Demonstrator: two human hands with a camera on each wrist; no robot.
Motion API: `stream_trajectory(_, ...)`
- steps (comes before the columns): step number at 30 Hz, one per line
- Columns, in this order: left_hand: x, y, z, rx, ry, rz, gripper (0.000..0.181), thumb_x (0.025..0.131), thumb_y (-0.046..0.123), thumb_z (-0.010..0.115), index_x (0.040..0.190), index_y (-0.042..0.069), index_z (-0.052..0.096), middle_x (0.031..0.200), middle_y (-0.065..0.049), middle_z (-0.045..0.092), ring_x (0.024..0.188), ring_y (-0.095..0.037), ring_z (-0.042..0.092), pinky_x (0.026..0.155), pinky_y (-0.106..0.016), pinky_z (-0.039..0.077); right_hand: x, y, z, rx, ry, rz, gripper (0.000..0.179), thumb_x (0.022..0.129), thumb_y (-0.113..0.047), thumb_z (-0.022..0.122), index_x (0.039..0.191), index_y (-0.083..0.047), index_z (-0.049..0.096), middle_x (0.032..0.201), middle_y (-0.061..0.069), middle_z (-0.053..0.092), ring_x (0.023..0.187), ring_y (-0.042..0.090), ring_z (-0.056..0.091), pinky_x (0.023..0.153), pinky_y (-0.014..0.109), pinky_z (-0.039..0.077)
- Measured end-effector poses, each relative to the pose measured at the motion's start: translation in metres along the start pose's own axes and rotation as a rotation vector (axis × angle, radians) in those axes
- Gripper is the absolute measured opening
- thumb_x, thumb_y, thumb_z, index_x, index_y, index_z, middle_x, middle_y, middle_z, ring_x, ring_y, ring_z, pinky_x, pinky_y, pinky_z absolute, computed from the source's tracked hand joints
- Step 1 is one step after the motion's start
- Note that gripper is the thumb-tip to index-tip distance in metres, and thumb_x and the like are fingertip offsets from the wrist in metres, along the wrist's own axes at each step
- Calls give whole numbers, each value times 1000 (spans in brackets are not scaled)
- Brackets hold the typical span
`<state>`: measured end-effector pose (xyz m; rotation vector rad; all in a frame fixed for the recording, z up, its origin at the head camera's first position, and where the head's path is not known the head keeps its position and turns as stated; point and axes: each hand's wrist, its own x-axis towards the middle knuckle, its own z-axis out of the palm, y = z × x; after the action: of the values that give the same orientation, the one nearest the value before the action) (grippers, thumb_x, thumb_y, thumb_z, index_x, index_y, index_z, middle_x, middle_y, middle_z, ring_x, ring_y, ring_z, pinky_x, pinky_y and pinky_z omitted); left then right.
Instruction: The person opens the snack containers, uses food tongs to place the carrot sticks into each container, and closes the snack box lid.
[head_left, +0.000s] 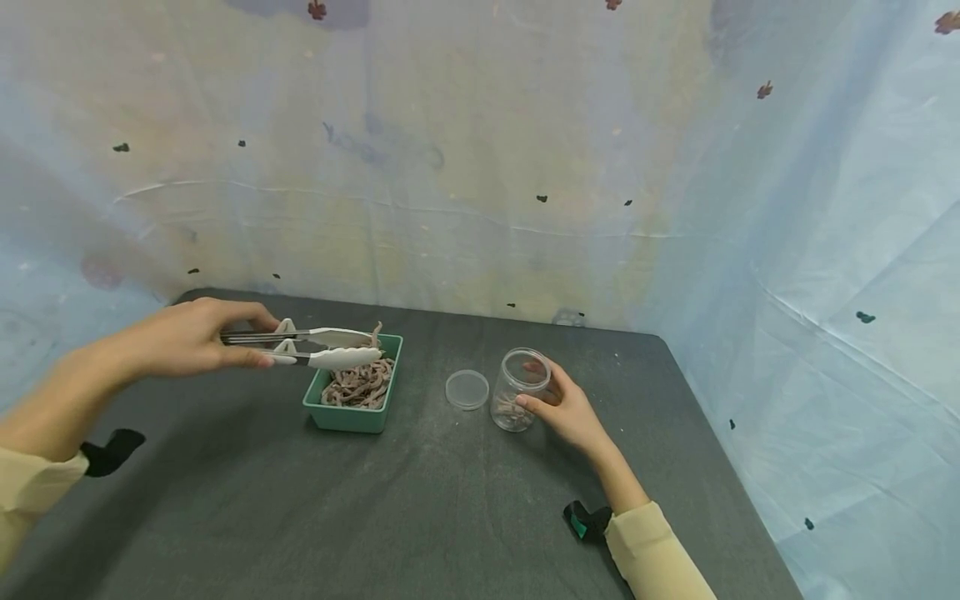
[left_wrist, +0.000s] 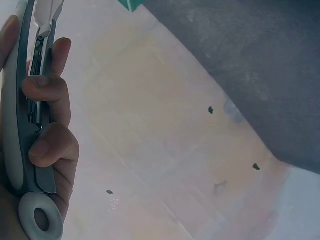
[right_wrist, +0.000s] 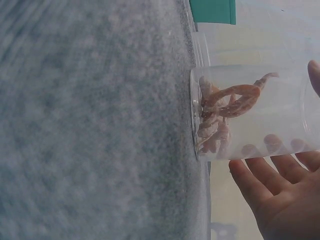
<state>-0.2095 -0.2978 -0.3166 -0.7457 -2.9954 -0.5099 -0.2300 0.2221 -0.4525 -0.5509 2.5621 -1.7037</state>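
My left hand [head_left: 197, 337] grips a pair of tongs [head_left: 330, 337] with grey handles and white scalloped tips. Between the tips is a brownish strip [head_left: 377, 335], above a green rectangular tub [head_left: 345, 419] that holds a tangle of similar brown strips [head_left: 360, 387]. In the left wrist view, fingers curl round the tongs' handles [left_wrist: 42, 165]. My right hand [head_left: 570, 410] holds a clear, open-topped jar [head_left: 517, 387] from its right side, thumb in front and fingers behind. Several brown strips [right_wrist: 215, 117] lie at the jar's bottom, one looping up its wall. The jar stands upright on the table.
A round clear lid [head_left: 467, 390] lies flat on the dark grey table [head_left: 435, 517], between the tub and the jar. A patterned sheet [head_left: 450, 208] hangs behind the table and down its right side. Black straps [head_left: 112, 452] sit near both sleeve cuffs.
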Motion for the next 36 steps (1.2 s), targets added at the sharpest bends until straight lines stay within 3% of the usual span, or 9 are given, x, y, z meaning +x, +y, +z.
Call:
stream_trajectory(7,10,10,1,-15,3,-8,45,94,49,77,129,22,69,128,-4,71,102,-26,71,80,-53,55,1,2,0,7,-5,9,76,97,-16,76,161,-9,35,154,18,50,132,39,58,101,50,54)
stream_trajectory(15,25,21,6,-102,-1,-11,47,96,47,75,134,20,66,137,-13,66,106,-30,71,84,-56,55,1,4,-1,10,-3,4,75,98,-17,77,161,-13,37,154,17,49,136,38,56,104,50,52)
stream_trajectory(24,43,34,14,-214,13,42,50,97,44,75,135,14,65,136,-11,66,121,-35,64,92,-56,54,-1,3,-2,21,-10,13,75,97,-18,77,161,-14,37,154,15,50,136,37,56,105,50,52)
stream_trajectory(36,69,53,30,-351,-5,92,50,99,39,74,139,12,62,142,-14,62,126,-37,62,95,-55,54,2,2,-1,14,-1,2,73,97,-16,77,159,-14,40,153,18,51,133,37,58,101,48,54)
